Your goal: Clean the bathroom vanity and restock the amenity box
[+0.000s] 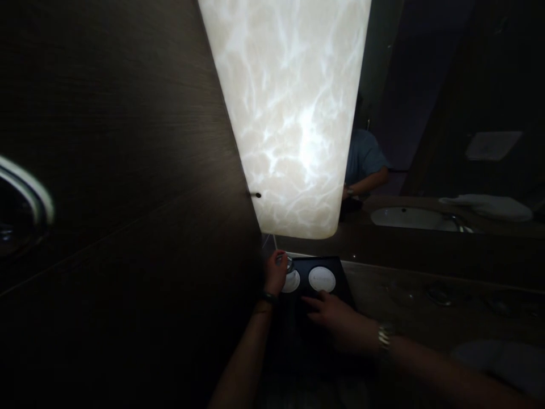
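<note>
A dark tray [338, 278] sits on the counter below a glowing marble-like light panel [289, 113]. Two white round coasters lie on the tray, the left one [293, 282] and the right one [322, 279]. My left hand [275, 272] is closed around a small clear glass [289, 263] over the left coaster. My right hand [330, 312] rests flat on the tray in front of the right coaster, fingers pointing left, with a metal watch [384, 336] on the wrist.
A dark wood wall [128, 170] rises close on the left. A mirror [447, 102] behind the counter reflects a sink [409, 218], a folded white towel [489, 205] and a person in a blue shirt. The dim stone counter [426, 295] runs right.
</note>
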Action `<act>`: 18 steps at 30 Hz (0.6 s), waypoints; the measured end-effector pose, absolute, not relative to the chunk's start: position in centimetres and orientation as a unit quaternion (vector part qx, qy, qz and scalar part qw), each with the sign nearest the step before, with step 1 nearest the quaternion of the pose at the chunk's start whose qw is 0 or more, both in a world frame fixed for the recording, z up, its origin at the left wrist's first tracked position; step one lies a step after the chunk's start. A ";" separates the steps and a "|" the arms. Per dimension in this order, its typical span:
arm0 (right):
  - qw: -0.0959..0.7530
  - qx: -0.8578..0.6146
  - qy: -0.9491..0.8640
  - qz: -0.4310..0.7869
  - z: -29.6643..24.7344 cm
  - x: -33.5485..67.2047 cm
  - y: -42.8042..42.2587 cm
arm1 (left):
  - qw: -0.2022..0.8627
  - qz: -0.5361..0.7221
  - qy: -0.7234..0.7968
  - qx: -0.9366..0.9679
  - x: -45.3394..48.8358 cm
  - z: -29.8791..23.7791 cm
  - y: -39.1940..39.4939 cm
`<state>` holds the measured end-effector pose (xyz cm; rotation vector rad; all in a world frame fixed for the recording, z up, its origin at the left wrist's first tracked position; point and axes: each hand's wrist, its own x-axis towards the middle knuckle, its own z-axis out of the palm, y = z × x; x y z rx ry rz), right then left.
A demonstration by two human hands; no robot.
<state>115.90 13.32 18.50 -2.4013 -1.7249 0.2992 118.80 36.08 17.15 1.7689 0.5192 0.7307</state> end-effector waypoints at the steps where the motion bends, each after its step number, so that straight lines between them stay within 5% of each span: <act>1: 0.084 -0.808 -0.576 0.092 18.1 115.6 14.3 | 0.547 0.312 0.219 0.745 118.8 17.0 36.1; 7: 0.080 -0.784 -0.604 0.119 17.4 118.5 9.8 | 0.540 0.310 0.206 0.755 119.2 16.0 36.6; 14: -0.078 -0.890 -0.449 0.012 19.9 126.4 11.7 | 0.531 0.308 0.203 0.763 119.6 15.5 36.8; 18: -0.027 -0.834 -0.549 0.055 17.1 119.6 7.7 | 0.521 0.312 0.208 0.767 119.4 15.6 36.7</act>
